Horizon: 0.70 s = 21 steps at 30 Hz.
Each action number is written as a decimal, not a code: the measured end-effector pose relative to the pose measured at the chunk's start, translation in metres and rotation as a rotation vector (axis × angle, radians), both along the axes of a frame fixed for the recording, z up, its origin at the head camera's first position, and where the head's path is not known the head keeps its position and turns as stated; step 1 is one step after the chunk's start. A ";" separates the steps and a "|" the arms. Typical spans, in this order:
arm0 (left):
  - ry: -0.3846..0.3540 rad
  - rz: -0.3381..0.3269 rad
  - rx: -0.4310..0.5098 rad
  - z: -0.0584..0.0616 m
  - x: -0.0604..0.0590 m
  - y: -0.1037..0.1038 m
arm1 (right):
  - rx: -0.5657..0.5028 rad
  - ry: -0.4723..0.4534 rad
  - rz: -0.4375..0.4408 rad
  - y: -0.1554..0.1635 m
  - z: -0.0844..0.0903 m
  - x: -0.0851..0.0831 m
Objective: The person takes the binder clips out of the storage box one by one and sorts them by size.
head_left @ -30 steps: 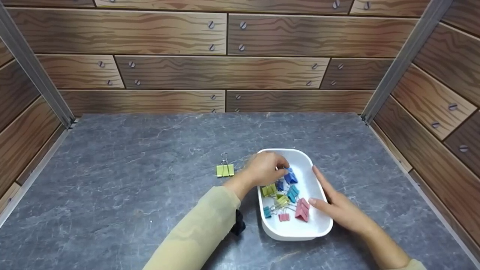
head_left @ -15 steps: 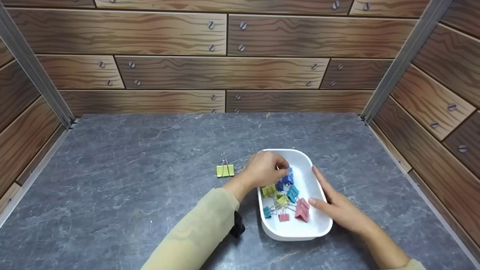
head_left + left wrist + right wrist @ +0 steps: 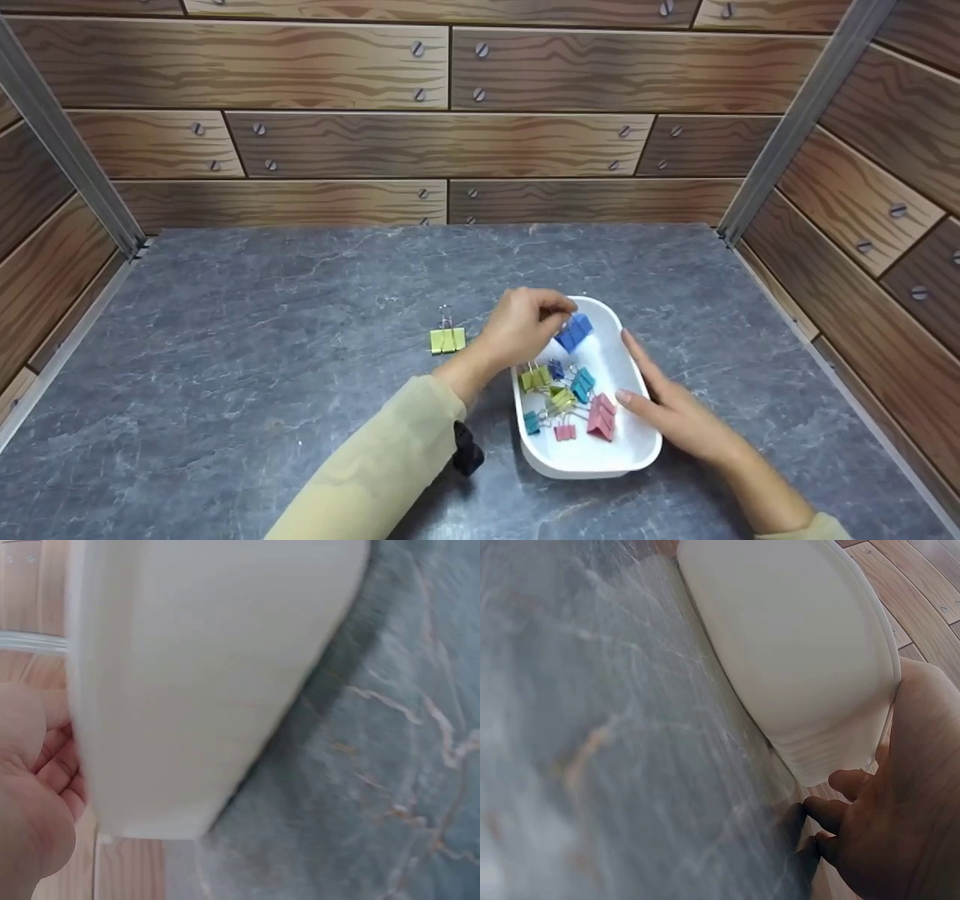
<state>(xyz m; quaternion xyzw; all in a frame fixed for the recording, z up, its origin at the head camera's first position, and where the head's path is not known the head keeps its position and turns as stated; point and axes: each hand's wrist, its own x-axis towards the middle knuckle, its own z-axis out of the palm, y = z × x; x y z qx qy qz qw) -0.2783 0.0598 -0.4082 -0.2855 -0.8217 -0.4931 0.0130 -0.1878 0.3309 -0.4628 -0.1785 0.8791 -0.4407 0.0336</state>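
In the head view a white plastic box [image 3: 585,466] stands on the table. My left hand [image 3: 525,326] is over its far left rim and pinches a blue binder clip [image 3: 576,334] between thumb and fingers. My right hand [image 3: 679,420] holds the right side of the box, thumb over the rim and fingers along the outside. Lower in the box lie a pink binder clip [image 3: 601,418], a teal one [image 3: 583,385], a yellow-green one [image 3: 535,377] and several smaller ones. The left wrist view shows curled fingers [image 3: 61,765] behind the box wall; the clip is hidden there.
A yellow-green binder clip [image 3: 448,340] stands on the grey marbled table [image 3: 300,315], left of the box. A black object [image 3: 468,450] is at the left wrist. Wood-patterned walls [image 3: 450,142] enclose the back and sides.
My left hand has risen slightly toward the far end of the box, lifting the blue binder clip away from the other clips. My right hand stays on the box.
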 end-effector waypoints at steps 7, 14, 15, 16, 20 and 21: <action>-0.065 0.053 0.180 0.024 0.007 -0.023 | -0.006 0.016 0.009 0.001 -0.001 0.000; -0.094 0.123 0.212 0.040 0.010 -0.071 | -0.009 0.000 0.013 0.000 -0.005 0.002; -0.091 0.132 0.216 0.043 0.010 -0.079 | -0.007 0.002 0.010 0.000 -0.005 0.002; -0.085 0.144 0.219 0.045 0.011 -0.086 | -0.004 0.004 0.007 0.000 -0.004 0.002; -0.013 0.198 0.208 0.050 0.010 -0.116 | 0.002 0.013 0.007 0.001 -0.001 0.000; 0.009 0.212 0.202 0.050 0.009 -0.123 | 0.003 0.016 0.009 0.001 -0.001 -0.001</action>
